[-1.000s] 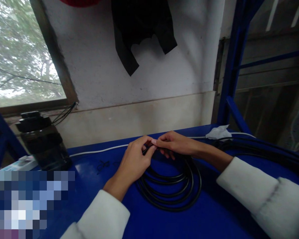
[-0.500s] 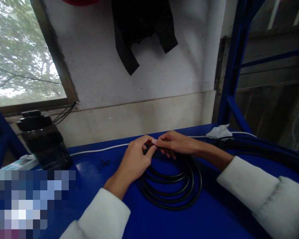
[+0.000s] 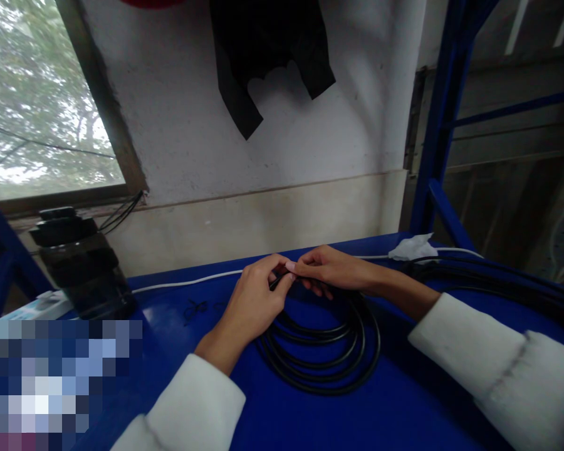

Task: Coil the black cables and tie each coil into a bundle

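Observation:
A coiled black cable [image 3: 331, 389] lies on the blue table [image 3: 404, 407] in several loops. At the coil's far side my left hand [image 3: 263, 291] is closed, with thumb and index finger pinched round the black cable. My right hand [image 3: 329, 269] meets it from the right, its thumb and index fingertips touching those of my left hand. Whatever lies between the right fingertips is too small and hidden to make out. The other fingers of my right hand curl over the back of the coil.
A dark bottle [image 3: 87, 269] and a white power strip [image 3: 47, 307] stand at the left. Thin black ties [image 3: 196, 308] lie nearby. A white cord [image 3: 183, 284] crosses the back. Crumpled white paper [image 3: 413, 248] and more black cable [image 3: 474, 279] are at the right.

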A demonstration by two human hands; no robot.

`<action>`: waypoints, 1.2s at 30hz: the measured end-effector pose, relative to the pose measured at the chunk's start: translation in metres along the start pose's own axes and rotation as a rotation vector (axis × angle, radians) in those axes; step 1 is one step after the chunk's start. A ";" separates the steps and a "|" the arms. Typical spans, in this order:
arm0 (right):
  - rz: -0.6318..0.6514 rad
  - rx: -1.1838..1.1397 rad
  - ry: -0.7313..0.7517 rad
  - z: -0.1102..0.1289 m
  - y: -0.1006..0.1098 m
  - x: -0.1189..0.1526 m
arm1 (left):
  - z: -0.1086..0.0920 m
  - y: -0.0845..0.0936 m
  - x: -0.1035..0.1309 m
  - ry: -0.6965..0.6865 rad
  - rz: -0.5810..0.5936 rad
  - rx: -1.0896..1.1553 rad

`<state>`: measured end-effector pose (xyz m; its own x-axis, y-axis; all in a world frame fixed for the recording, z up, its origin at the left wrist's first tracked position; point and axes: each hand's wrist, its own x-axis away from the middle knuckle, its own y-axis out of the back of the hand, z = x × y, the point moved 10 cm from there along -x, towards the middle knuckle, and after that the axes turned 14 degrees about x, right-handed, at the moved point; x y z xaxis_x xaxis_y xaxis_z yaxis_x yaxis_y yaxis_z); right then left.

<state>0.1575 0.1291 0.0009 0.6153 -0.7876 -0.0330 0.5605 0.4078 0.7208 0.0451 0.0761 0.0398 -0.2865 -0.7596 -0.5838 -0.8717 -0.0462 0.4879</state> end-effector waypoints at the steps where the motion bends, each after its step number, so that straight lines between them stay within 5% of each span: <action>1: -0.002 0.002 0.000 0.000 0.000 0.000 | 0.000 0.000 0.000 0.002 0.001 -0.002; 36: 0.016 0.025 0.003 0.001 -0.001 0.000 | -0.002 -0.005 -0.001 -0.054 0.012 -0.149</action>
<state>0.1562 0.1280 0.0010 0.6255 -0.7799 -0.0236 0.5367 0.4081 0.7385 0.0504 0.0755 0.0389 -0.3215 -0.7246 -0.6096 -0.8004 -0.1361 0.5838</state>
